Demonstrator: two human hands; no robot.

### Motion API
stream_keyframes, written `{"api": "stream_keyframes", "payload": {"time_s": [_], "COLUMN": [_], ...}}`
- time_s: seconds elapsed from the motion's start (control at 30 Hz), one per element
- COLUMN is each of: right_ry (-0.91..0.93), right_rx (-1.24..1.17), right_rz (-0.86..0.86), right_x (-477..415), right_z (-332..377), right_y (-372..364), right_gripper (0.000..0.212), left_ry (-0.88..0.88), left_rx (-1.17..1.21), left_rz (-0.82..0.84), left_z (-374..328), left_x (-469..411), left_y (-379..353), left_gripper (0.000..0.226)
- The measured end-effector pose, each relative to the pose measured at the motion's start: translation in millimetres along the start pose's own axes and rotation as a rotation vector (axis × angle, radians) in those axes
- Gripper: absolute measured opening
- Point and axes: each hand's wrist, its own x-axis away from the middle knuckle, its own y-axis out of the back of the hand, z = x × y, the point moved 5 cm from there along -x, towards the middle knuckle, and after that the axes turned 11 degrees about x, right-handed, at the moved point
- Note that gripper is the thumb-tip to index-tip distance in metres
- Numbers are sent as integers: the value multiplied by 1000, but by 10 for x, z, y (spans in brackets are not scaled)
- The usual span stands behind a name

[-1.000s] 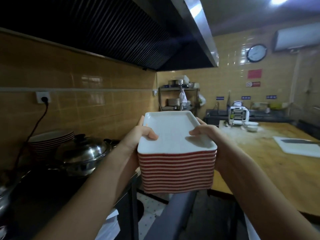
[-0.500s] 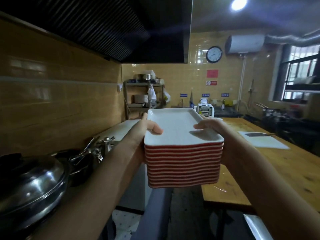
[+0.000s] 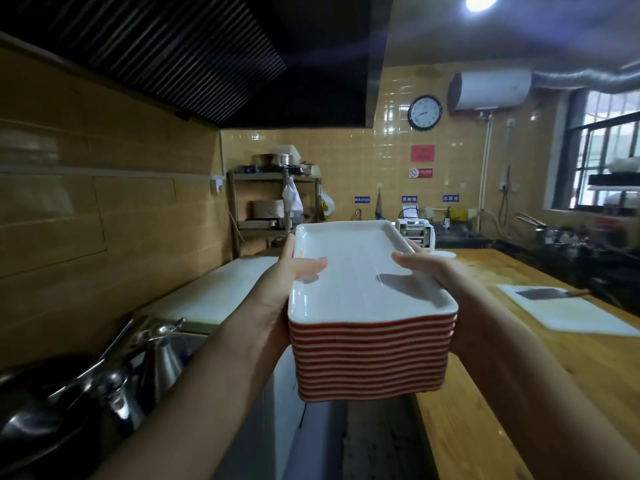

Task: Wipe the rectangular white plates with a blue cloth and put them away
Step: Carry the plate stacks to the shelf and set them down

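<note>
A tall stack of rectangular white plates with red undersides is held at chest height in the middle of the view. My left hand grips its left side, thumb lying on the top plate. My right hand grips the right side, thumb also on top. The fingers under the stack are hidden. No blue cloth is in view.
A metal shelf rack holding plates stands against the far wall. A white counter and steel pots line the left. A long wooden table with a white cutting board runs on the right. A floor aisle lies between.
I have moved forward along the aisle with the stack. The pots and lid on the left have slid back, and the far shelf rack is closer.
</note>
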Motion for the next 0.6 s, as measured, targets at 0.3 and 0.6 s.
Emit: {"api": "stream_keyframes", "payload": {"time_s": [0.3, 0.6], "right_ry": [-51, -119], "right_rx": [73, 151], "right_rz": [-25, -163], "right_x": [-1445, -3069], "right_z": [-389, -962], "right_y": [322, 607], "right_gripper": [23, 27], "left_ry": [34, 45], "left_rx": [11, 98], "left_rz": [40, 49], "left_z": [346, 740], "left_x": [-1488, -3180], "left_y": [211, 606], "left_gripper": [33, 42]}}
